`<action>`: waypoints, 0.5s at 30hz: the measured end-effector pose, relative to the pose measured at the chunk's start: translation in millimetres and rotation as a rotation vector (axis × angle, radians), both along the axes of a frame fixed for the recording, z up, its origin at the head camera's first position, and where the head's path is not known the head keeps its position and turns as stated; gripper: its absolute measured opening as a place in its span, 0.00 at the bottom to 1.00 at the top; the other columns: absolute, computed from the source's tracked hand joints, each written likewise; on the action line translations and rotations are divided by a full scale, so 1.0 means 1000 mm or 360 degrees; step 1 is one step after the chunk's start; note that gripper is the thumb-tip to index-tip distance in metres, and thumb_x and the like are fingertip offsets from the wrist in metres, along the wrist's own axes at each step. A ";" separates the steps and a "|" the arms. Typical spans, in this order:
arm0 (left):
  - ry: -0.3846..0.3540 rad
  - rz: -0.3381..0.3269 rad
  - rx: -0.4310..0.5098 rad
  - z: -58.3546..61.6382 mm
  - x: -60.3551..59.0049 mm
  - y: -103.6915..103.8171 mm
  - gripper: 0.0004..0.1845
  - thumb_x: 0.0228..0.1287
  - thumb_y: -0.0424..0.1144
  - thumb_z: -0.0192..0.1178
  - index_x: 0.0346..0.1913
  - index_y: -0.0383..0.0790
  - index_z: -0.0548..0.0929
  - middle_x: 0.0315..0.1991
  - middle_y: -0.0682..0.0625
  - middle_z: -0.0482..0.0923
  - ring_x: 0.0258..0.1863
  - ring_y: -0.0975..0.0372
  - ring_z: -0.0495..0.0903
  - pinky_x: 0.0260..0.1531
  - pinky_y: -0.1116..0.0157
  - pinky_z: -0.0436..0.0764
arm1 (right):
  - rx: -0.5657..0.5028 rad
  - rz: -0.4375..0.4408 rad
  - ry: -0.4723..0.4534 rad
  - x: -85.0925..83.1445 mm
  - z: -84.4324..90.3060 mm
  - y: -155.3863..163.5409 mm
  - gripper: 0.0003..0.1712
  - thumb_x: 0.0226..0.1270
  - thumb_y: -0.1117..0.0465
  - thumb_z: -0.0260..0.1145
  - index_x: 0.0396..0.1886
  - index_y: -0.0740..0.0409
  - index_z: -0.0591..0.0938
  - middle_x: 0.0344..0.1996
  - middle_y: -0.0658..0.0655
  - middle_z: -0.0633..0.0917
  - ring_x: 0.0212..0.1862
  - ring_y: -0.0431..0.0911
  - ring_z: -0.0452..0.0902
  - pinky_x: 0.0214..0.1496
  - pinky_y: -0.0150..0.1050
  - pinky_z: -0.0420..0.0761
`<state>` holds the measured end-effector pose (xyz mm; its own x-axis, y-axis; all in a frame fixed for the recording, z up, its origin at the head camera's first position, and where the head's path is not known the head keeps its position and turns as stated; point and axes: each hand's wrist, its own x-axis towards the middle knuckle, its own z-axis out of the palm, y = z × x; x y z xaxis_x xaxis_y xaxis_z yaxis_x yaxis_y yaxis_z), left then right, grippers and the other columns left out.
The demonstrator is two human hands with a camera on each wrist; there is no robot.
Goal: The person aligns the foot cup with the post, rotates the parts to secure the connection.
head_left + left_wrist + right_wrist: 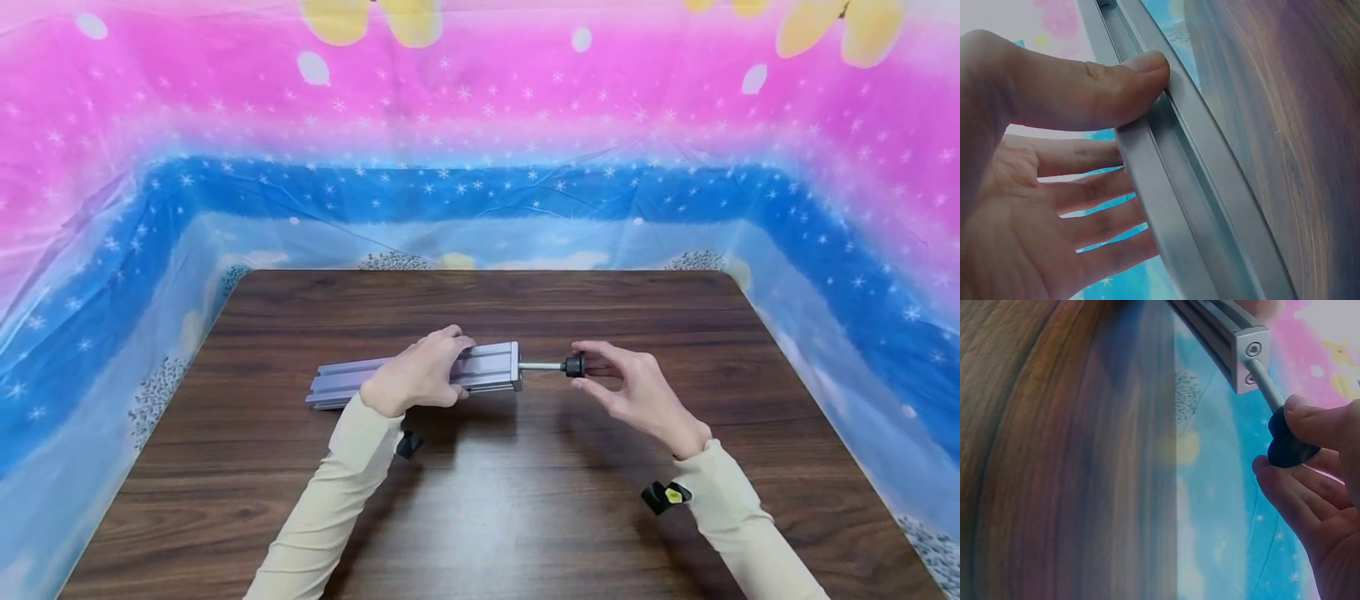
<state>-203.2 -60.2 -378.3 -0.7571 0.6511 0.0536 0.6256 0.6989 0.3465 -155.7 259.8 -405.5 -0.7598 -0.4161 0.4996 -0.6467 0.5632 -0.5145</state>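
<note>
A silver slotted aluminium profile [486, 363] is held just over the table by my left hand [420, 367]. In the left wrist view the thumb [1141, 81] presses on its slotted side while the fingers lie along the opposite side. A plate with screws [1252, 359] caps the right end. From that plate a threaded rod [542, 366] sticks out, bearing a black round foot [575, 366]. My right hand [637, 387] pinches the foot between thumb and fingertips. Part of the profile is hidden under the left hand.
The dark wood-grain table [487, 517] spreads beneath both hands. A pink and blue patterned cloth [480, 192] stands behind it and along both sides. Black straps [660, 497] sit at the wrists.
</note>
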 end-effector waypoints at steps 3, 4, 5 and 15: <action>0.0014 0.0001 0.0023 0.000 0.001 -0.002 0.31 0.52 0.35 0.72 0.60 0.29 0.78 0.43 0.44 0.74 0.36 0.57 0.73 0.40 0.60 0.76 | -0.0050 0.0003 -0.0077 -0.002 0.006 -0.002 0.25 0.61 0.68 0.74 0.59 0.60 0.81 0.44 0.56 0.90 0.42 0.45 0.89 0.45 0.38 0.86; 0.0018 0.0003 0.0029 0.000 0.001 -0.002 0.31 0.53 0.35 0.72 0.61 0.29 0.78 0.43 0.44 0.74 0.37 0.56 0.73 0.41 0.60 0.76 | -0.0056 -0.0001 -0.0093 -0.003 0.008 -0.002 0.24 0.62 0.67 0.74 0.59 0.59 0.82 0.44 0.56 0.90 0.41 0.44 0.89 0.45 0.37 0.86; 0.0022 0.0003 0.0035 0.001 0.002 -0.003 0.31 0.53 0.35 0.71 0.61 0.29 0.78 0.44 0.43 0.74 0.37 0.56 0.73 0.41 0.60 0.76 | -0.0064 -0.0004 -0.0111 -0.004 0.010 -0.003 0.24 0.63 0.67 0.73 0.59 0.59 0.82 0.43 0.56 0.90 0.41 0.44 0.89 0.45 0.36 0.86; -0.0015 0.0003 0.0106 0.005 0.008 -0.007 0.28 0.54 0.34 0.71 0.58 0.29 0.78 0.39 0.46 0.70 0.35 0.58 0.70 0.39 0.62 0.73 | -0.0046 -0.0156 -0.0309 -0.005 0.023 -0.011 0.17 0.71 0.55 0.68 0.56 0.56 0.85 0.38 0.53 0.91 0.33 0.37 0.87 0.33 0.32 0.83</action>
